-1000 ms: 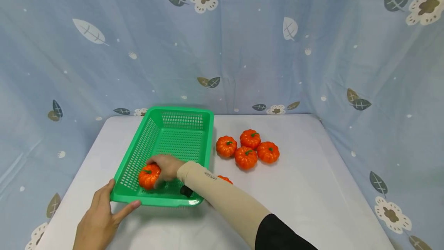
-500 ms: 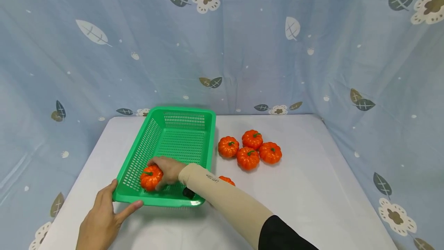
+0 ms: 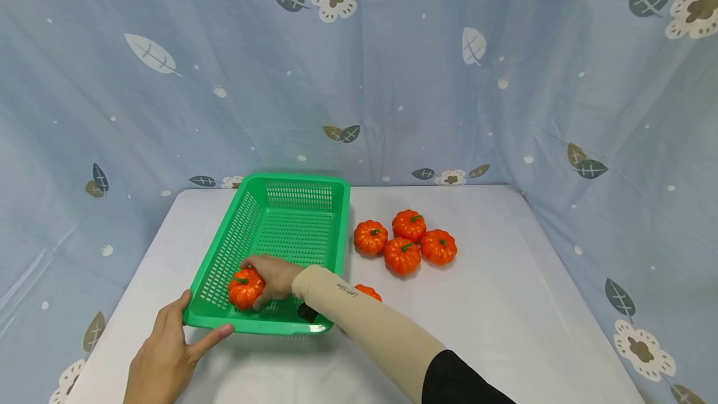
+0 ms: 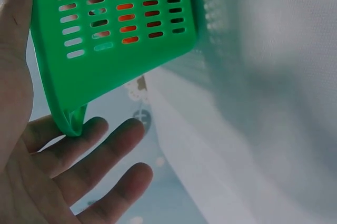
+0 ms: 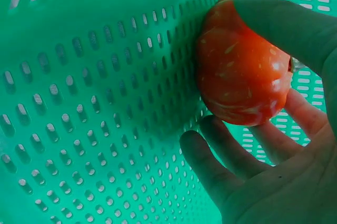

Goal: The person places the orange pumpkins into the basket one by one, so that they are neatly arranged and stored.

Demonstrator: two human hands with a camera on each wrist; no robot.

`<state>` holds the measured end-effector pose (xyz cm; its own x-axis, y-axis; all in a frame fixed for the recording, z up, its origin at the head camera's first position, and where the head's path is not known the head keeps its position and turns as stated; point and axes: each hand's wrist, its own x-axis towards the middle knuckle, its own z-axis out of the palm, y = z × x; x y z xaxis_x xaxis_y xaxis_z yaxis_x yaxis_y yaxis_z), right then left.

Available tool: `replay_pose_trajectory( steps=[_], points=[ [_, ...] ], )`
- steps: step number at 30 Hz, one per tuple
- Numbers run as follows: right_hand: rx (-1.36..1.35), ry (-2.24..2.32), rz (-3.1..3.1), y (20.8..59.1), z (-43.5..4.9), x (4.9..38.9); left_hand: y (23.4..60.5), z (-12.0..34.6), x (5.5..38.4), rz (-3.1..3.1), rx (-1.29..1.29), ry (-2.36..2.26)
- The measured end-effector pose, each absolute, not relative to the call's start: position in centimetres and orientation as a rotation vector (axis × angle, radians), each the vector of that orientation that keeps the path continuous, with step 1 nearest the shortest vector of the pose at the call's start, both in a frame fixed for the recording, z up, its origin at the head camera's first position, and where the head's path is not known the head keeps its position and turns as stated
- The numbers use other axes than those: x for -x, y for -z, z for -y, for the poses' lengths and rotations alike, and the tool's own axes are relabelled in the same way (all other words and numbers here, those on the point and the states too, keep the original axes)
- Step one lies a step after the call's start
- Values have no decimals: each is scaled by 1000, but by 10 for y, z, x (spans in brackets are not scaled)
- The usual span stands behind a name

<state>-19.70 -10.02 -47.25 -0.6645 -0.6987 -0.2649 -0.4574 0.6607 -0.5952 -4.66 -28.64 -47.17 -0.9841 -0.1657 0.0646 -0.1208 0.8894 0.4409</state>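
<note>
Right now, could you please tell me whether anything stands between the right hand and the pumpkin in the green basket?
Nothing visible does: the right hand grips the pumpkin directly inside the green basket, and the other pumpkins lie outside on the table.

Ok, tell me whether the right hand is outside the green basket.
No, the right hand is inside the green basket, holding an orange pumpkin.

The pumpkin point(image 3: 245, 290) in the right hand point(image 3: 277, 276) is orange, green-stemmed; the basket point(image 3: 263, 326) around that hand is green, the sleeve point(image 3: 359, 317) behind it beige and black, the curtain point(image 3: 392, 48) beyond it white-flowered blue.
</note>
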Motion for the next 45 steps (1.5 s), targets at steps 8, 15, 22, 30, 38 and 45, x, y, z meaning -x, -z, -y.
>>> replay_pose_trajectory(
  steps=[8,15,22,30,38,45],
  points=[
    [892,689,-2368,470,95,196,474,284,46,2931,-211,693],
    [958,675,-2336,456,81,190,476,283,48,2942,-212,720],
    [1019,659,-2339,438,68,185,476,285,46,2984,-215,794],
    [1151,663,-2361,420,54,175,463,290,49,3129,-172,814],
    [1188,819,-2413,411,32,165,455,293,54,3242,-134,687],
    [1208,970,-2408,401,7,164,454,291,54,3243,-137,611]
  ],
)
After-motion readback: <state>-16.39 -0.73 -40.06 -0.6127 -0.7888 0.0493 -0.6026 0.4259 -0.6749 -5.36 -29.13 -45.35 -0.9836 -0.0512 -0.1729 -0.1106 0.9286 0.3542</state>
